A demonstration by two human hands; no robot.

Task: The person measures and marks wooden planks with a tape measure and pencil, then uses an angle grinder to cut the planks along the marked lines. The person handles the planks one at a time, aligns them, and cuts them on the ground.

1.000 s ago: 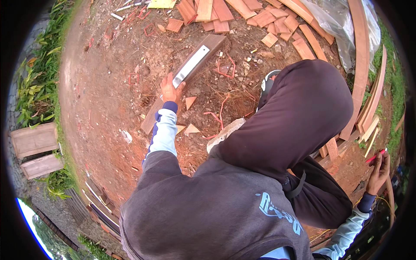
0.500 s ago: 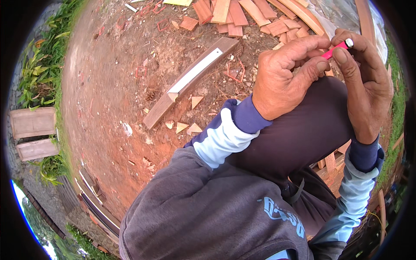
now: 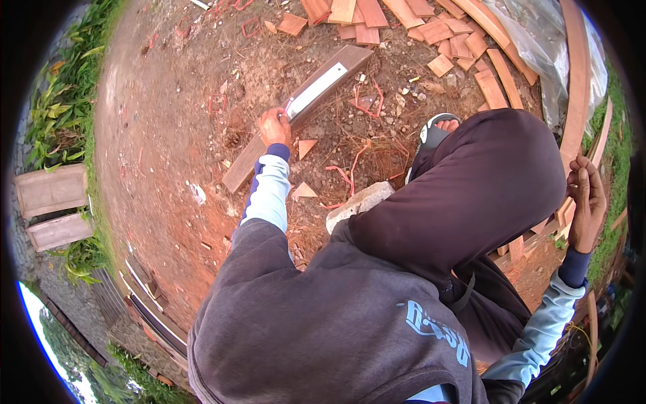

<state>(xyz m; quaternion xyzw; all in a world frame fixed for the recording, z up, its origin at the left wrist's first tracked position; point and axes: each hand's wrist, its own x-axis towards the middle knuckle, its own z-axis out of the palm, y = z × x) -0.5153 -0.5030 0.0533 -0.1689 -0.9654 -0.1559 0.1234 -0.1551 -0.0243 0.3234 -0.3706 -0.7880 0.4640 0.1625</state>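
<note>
Wooden plank (image 3: 250, 163) lies aslant on the bare ground, ahead and to the left of the person, a pale metal strip (image 3: 319, 87) on top. Toward it the left arm reaches out, its hand (image 3: 274, 128) low over the plank, fingers drawn in around a small pink marker (image 3: 289, 106) at the strip's near end. Well apart, the right hand (image 3: 587, 198) is raised beside the bent knee (image 3: 521, 145), thumb near half-curled fingers; whether they pinch anything, I cannot tell.

1 fisheye view, downward from the person's head, close above the torso (image 3: 309, 323), ground (image 3: 168, 121) beyond
</note>
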